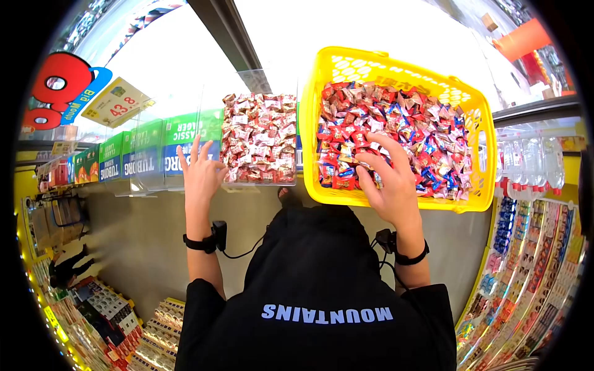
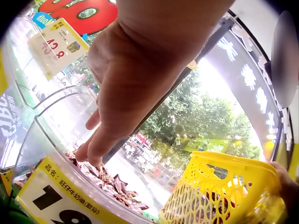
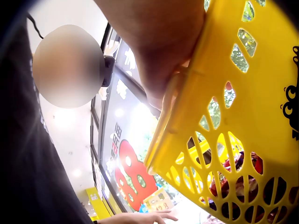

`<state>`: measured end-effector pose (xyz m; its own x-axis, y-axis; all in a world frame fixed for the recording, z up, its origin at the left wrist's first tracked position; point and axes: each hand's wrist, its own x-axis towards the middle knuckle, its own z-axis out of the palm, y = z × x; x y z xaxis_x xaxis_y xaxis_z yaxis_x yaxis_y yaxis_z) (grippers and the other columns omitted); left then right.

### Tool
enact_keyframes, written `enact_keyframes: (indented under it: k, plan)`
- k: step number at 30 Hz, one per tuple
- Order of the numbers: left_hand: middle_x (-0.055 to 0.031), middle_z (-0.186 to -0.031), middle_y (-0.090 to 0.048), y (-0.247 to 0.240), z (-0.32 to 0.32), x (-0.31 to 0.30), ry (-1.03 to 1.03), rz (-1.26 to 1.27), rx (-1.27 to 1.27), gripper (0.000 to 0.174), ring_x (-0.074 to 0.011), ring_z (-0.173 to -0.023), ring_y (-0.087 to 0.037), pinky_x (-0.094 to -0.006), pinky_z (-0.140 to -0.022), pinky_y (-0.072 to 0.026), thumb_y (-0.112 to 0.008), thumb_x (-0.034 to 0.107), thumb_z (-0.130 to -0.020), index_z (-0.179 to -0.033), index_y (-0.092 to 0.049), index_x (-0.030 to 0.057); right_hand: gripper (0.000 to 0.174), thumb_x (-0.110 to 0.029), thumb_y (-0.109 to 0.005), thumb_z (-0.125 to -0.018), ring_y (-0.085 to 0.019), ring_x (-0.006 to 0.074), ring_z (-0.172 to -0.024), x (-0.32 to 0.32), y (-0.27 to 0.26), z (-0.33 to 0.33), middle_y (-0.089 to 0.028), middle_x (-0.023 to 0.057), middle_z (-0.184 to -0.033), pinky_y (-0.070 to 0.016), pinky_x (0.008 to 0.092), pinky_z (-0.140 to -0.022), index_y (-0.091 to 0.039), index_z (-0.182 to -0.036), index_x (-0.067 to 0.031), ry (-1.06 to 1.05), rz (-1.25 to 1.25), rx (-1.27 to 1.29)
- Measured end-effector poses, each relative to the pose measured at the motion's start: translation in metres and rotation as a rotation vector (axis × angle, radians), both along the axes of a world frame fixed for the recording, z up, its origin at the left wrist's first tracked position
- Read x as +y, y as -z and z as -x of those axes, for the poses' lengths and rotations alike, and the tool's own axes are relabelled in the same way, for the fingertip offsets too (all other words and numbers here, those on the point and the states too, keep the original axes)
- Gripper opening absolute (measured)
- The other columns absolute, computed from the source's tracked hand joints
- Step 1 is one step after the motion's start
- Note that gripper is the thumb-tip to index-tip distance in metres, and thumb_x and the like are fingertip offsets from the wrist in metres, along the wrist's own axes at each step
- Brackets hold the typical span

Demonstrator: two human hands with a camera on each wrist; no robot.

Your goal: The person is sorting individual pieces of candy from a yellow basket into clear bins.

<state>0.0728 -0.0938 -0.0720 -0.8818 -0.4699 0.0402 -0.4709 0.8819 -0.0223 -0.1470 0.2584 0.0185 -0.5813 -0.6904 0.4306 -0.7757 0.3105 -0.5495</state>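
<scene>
A clear plastic bin [image 1: 260, 183] holds pink-and-white wrapped candies [image 1: 263, 136]. My left hand [image 1: 203, 173] is at the bin's left side, fingers spread and pointing away from me. In the left wrist view its fingertips reach down close over the candies [image 2: 119, 186], behind a yellow-edged price label [image 2: 56, 196]. To the right stands a yellow basket [image 1: 399, 201], filled with red, blue and pink wrapped candies [image 1: 365, 123]. My right hand [image 1: 396, 188] hangs over its near rim, fingers loosely bent above the candies. In the right wrist view the basket wall [image 3: 266, 93] hides those fingers.
Green-and-blue beer boxes [image 1: 192, 136] line the ledge at left, below a price sign [image 1: 117, 102] and a red cutout [image 1: 55, 83]. Bottles [image 1: 535, 164] stand right of the basket. Goods shelves [image 1: 526, 272] and a distant person [image 1: 68, 269] are behind me.
</scene>
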Motion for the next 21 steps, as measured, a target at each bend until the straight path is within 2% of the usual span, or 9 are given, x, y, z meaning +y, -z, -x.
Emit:
enact_keyframes:
  k: [4,5,8,11,15,16,17,19,21]
  plan:
    - [-0.0078,-0.145,-0.065,-0.011,0.026,0.013,0.105,-0.021,0.216,0.02,-0.0349,-0.15,-0.047,-0.066,-0.13,-0.0187,-0.086,0.029,-0.086,-0.104,-0.085,0.02,0.023,-0.007,-0.082,-0.085,-0.063,0.0397,-0.126,0.002,0.004,0.002,-0.067,0.0178,-0.135,-0.0515,0.0495,-0.108,-0.076,-0.107,-0.0044,-0.004,0.022,0.006]
    - [-0.0081,-0.144,-0.065,-0.017,0.038,0.02,0.149,-0.039,0.289,0.023,-0.0356,-0.148,-0.048,-0.0656,-0.13,-0.0213,-0.085,0.029,-0.087,-0.108,-0.084,0.0194,0.02,-0.005,-0.081,-0.086,-0.065,0.0381,-0.128,0.002,0.002,0.002,-0.068,0.0159,-0.136,-0.0529,0.0469,-0.108,-0.077,-0.106,-0.0062,0.015,0.012,0.026]
    - [-0.0105,-0.143,-0.066,-0.051,0.075,0.05,0.287,-0.123,0.485,0.032,-0.0383,-0.143,-0.054,-0.0622,-0.125,-0.0319,-0.082,0.026,-0.09,-0.121,-0.079,0.0164,0.021,-0.009,-0.082,-0.087,-0.065,0.0374,-0.127,0.005,0.0,0.003,-0.069,0.0146,-0.135,-0.0514,0.0472,-0.109,-0.076,-0.107,-0.0071,-0.007,-0.001,0.035]
    - [-0.013,-0.144,-0.065,-0.085,0.106,0.077,0.394,-0.242,0.614,0.035,-0.0391,-0.142,-0.054,-0.0597,-0.126,-0.0324,-0.08,0.025,-0.091,-0.125,-0.077,0.0147,0.025,-0.011,-0.083,-0.087,-0.065,0.0371,-0.126,0.012,-0.005,0.005,-0.067,0.0138,-0.135,-0.0523,0.0478,-0.108,-0.075,-0.111,-0.008,-0.034,-0.016,0.067]
    - [-0.0154,-0.149,-0.061,-0.109,0.136,0.111,0.619,-0.353,0.523,0.045,-0.041,-0.145,-0.05,-0.0591,-0.125,-0.0327,-0.078,0.034,-0.092,-0.131,-0.074,0.0122,0.044,-0.015,-0.083,-0.089,-0.065,0.0354,-0.124,0.046,-0.025,0.027,-0.066,0.0133,-0.135,-0.0529,0.0475,-0.106,-0.07,-0.131,-0.0116,0.011,-0.147,0.096]
    - [-0.0155,-0.151,-0.059,-0.111,0.143,0.118,0.693,-0.386,0.478,0.048,-0.041,-0.147,-0.049,-0.06,-0.126,-0.0314,-0.078,0.04,-0.092,-0.131,-0.074,0.0123,0.053,-0.018,-0.083,-0.09,-0.065,0.0348,-0.125,0.056,-0.032,0.035,-0.067,0.0137,-0.135,-0.053,0.0476,-0.106,-0.066,-0.14,-0.0119,0.035,-0.214,0.162]
    - [-0.0154,-0.151,-0.059,-0.11,0.147,0.124,0.72,-0.422,0.463,0.047,-0.0408,-0.147,-0.048,-0.0598,-0.126,-0.0311,-0.078,0.04,-0.093,-0.131,-0.074,0.0124,0.054,-0.019,-0.082,-0.088,-0.066,0.0359,-0.121,0.066,-0.038,0.046,-0.067,0.0154,-0.131,-0.0537,0.0489,-0.103,-0.066,-0.139,-0.01,0.051,-0.265,0.209]
    - [-0.0153,-0.151,-0.059,-0.107,0.152,0.133,0.767,-0.486,0.425,0.046,-0.0405,-0.148,-0.048,-0.0594,-0.127,-0.0304,-0.077,0.041,-0.093,-0.13,-0.075,0.0126,0.055,-0.024,-0.083,-0.091,-0.064,0.0355,-0.127,0.083,-0.047,0.059,-0.066,0.0139,-0.137,-0.0517,0.0476,-0.108,-0.066,-0.142,-0.0127,0.085,-0.314,0.244]
    - [-0.0154,-0.151,-0.059,-0.097,0.16,0.143,0.827,-0.502,0.378,0.045,-0.0399,-0.148,-0.047,-0.0578,-0.128,-0.0294,-0.077,0.043,-0.094,-0.127,-0.075,0.0129,0.052,-0.026,-0.083,-0.091,-0.064,0.0366,-0.127,0.114,-0.064,0.102,-0.066,0.0144,-0.139,-0.0509,0.0482,-0.11,-0.067,-0.139,-0.013,0.139,-0.487,0.249]
